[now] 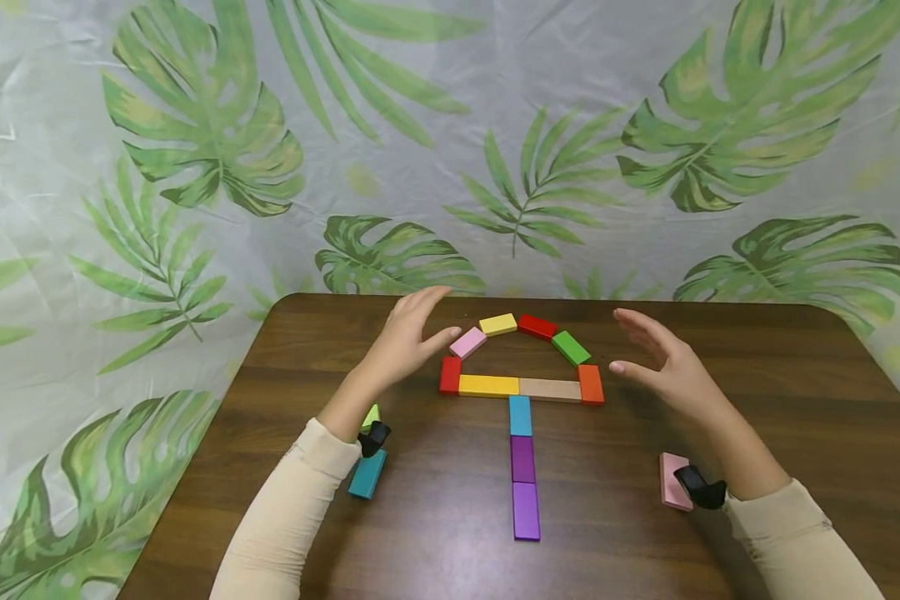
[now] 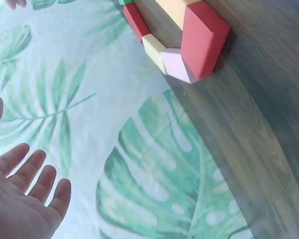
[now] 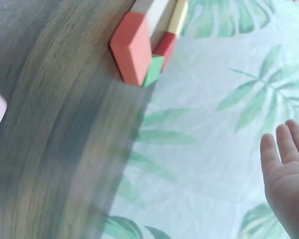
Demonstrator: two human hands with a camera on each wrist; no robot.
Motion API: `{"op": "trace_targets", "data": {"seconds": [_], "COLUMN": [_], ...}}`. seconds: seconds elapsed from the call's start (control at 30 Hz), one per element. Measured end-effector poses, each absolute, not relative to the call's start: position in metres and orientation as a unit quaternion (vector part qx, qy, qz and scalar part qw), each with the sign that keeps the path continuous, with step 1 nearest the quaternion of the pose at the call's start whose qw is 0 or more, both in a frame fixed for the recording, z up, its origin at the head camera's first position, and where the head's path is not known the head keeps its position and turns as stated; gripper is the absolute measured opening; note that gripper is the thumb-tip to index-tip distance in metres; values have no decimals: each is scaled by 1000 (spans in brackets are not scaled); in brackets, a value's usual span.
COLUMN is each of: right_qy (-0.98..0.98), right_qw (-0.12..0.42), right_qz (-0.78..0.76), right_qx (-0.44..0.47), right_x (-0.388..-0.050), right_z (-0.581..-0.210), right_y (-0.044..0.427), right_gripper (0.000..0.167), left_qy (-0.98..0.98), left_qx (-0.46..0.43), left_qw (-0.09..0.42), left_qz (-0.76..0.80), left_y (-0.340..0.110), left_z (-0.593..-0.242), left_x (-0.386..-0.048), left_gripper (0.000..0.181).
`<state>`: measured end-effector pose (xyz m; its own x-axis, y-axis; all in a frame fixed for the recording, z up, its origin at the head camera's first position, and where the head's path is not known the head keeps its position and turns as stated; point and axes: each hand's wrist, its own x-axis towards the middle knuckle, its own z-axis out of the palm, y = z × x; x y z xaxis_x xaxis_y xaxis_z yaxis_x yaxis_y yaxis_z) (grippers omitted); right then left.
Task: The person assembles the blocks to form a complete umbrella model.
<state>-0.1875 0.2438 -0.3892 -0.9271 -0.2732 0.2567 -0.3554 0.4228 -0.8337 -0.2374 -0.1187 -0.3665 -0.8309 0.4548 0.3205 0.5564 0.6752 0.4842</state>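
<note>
Coloured blocks form an umbrella-like outline on the table in the head view. Its base row has a yellow block and a tan block, with a red block and an orange block at the ends. Pink, pale yellow, red and green blocks arch above. Below runs a stem of a blue block and two purple blocks. My left hand hovers left of the arch, fingers extended, holding nothing. To its right, my right hand is likewise raised and holds nothing.
By my left wrist lie a lime green block and a teal block. A pink block lies beneath my right wrist, partly covered by its black strap. Behind the wooden table hangs a leaf-printed cloth.
</note>
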Motion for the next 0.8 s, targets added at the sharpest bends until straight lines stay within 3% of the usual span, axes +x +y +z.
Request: {"op": "trace_targets", "data": {"seconds": [0.43, 0.8], "right_qy": [-838, -860], "right_qw": [85, 81], "right_qz": [486, 467], "right_qx": [233, 187], "right_x": [-139, -105], "right_z": [-384, -407], "right_y": [263, 277], "right_gripper": [86, 88], "left_qy": [-907, -913], "left_qx": [-303, -269], "left_qw": [71, 26], "left_qz": [-282, -306], "left_y": [-166, -199], "left_z": [-373, -397], "left_x": [-177, -135], "left_gripper": [71, 82]}}
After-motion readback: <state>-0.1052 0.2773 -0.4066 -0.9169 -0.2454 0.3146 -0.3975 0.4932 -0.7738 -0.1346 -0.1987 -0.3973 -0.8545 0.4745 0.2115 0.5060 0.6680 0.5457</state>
